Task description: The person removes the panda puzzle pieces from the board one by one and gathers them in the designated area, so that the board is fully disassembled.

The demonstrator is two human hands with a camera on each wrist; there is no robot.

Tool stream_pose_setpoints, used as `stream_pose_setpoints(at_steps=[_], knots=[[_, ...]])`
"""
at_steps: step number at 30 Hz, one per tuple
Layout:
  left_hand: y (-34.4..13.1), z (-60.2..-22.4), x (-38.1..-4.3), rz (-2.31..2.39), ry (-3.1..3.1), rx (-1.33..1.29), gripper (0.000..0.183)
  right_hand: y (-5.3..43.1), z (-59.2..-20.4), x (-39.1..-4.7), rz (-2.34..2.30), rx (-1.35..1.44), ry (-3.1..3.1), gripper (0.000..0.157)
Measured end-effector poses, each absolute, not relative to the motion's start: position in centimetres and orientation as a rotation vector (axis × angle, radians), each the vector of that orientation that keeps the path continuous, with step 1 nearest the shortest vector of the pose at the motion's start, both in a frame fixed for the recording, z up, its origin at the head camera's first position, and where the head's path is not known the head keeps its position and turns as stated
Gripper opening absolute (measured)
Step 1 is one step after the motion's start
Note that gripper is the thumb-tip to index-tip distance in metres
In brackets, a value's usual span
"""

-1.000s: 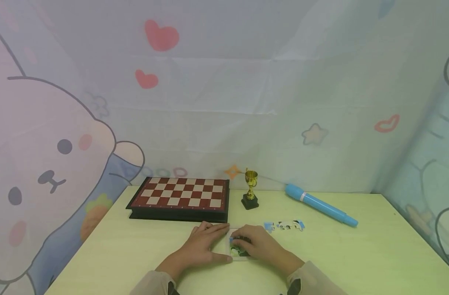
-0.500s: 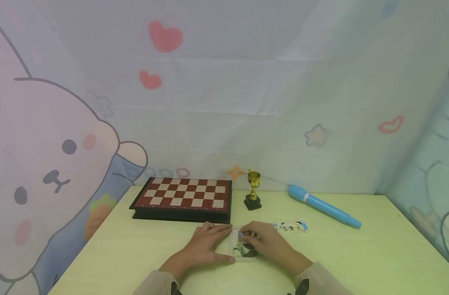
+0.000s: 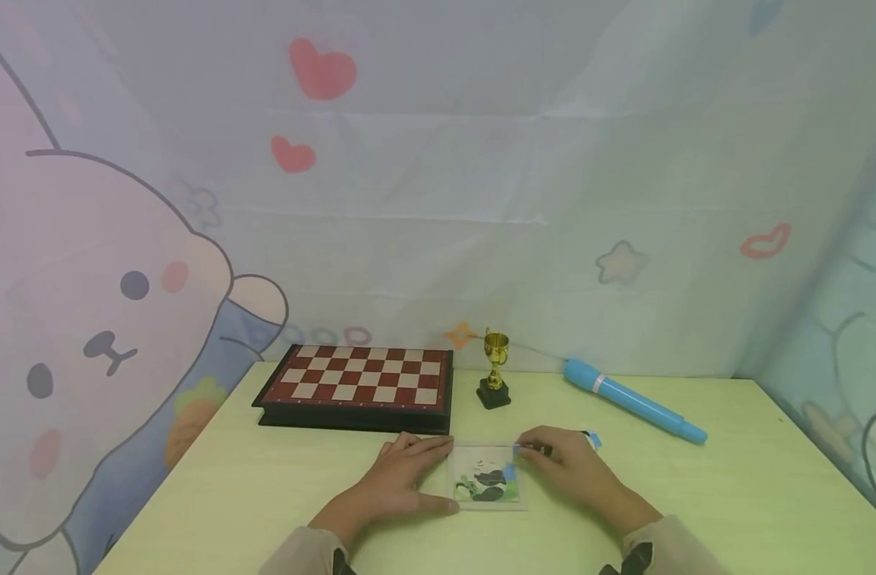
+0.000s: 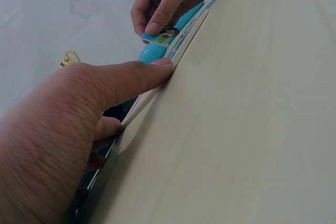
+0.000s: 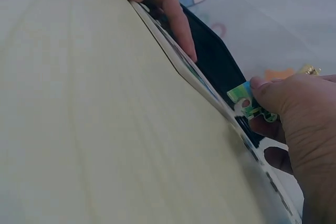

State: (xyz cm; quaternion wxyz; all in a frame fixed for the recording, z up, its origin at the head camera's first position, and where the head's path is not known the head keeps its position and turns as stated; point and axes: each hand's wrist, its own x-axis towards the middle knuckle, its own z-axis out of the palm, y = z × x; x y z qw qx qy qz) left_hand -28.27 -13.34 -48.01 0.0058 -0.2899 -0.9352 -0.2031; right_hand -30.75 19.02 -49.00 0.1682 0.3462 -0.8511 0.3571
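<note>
A small square puzzle tray (image 3: 491, 505) lies on the table, with fitted pieces (image 3: 489, 483) making a panda and green leaves in its lower part. My left hand (image 3: 398, 479) rests at the tray's left edge, thumb and fingers extended and spread along the rim. Thumb and fingers of my right hand (image 3: 577, 471) pinch a jigsaw piece (image 5: 239, 93) near the tray's upper right corner. Green and blue show on that piece in the right wrist view. Just behind the right hand, part of a loose panda piece (image 3: 592, 438) shows; the hand covers the other loose pieces.
A black-sided chessboard box (image 3: 358, 379) lies behind the left hand. To its right stands a small gold trophy cup (image 3: 495, 367) on a black base. A big blue pen-shaped object (image 3: 635, 402) lies at the back right, before a printed cloth backdrop (image 3: 438, 176).
My right hand has moved right, from over the tray to its right edge, uncovering the panda pieces and hiding most loose ones. My left hand stays at the tray's left edge.
</note>
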Motion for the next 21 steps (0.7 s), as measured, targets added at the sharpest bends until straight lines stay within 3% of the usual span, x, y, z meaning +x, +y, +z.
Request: stream_pose_setpoints(at_steps=[5, 13, 21], knots=[[-13.4, -48.0, -28.3, -0.644, -2.915, -0.911, 0.093, 20.3, -49.1, -30.8, 1.014, 1.075, -2.338, 0.008], [-13.3, -48.1, -28.2, -0.661, -2.926, -0.899, 0.093, 20.8, -49.4, -30.8, 0.991, 1.241, -2.232, 0.022], [-13.3, -47.9, -28.3, -0.696, -2.915, -0.952, 0.092, 21.0, -49.4, -31.0, 0.987, 1.288, -2.18, 0.024]])
